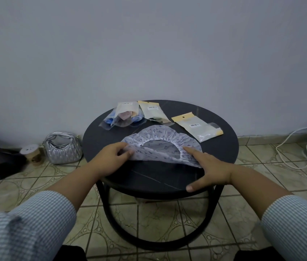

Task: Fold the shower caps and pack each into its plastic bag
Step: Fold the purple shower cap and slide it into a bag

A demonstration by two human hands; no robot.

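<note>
**Folding a cap on the round table**

Lying near the middle of the dark round table [160, 178], the pale patterned cap [160, 144] is folded roughly in half, its elastic opening facing the person. The left hand [114, 155] pinches the cap's left edge between thumb and curled fingers. The right hand [208, 170] lies flat with fingers straight, pressing the cap's right edge onto the table, thumb stretched toward the near rim.

An empty bag [198, 127] with a barcode label lies just beyond the cap on the right. Two filled bags [124, 115] and a third [153, 113] lie at the far side. A silver purse [63, 147] stands on the tiled floor left of the table, beside a small round container [31, 152].
</note>
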